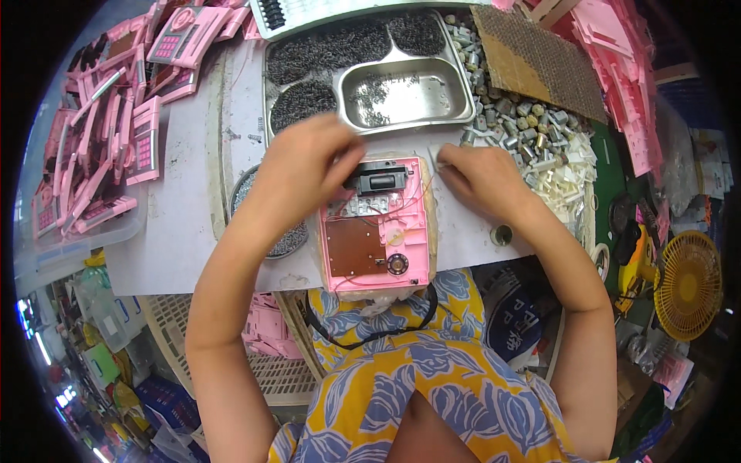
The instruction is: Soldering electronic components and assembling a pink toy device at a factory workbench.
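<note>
**Pink panel under two hands at a crowded bench**

Cluttered white tabletop [193, 224] is carrying an open pink plastic panel [376, 224], lying flat at the near edge, inner side up, showing a brown circuit board [355, 247], thin red wires and a black block [378, 179] at its far end. The left hand [301, 166] is curling its fingers [343, 158] narrowly at the black block, touching it. The right hand [482, 177] is pinching its fingertips [448, 158] nearly closed on a small pale piece [437, 157] just beside the panel's far right corner. Beyond them a steel compartment tray [401, 92] is holding dark springs, small motors [525, 116] are heaping at the right, and pink housings [116, 131] are filling a bin at the left.
</note>
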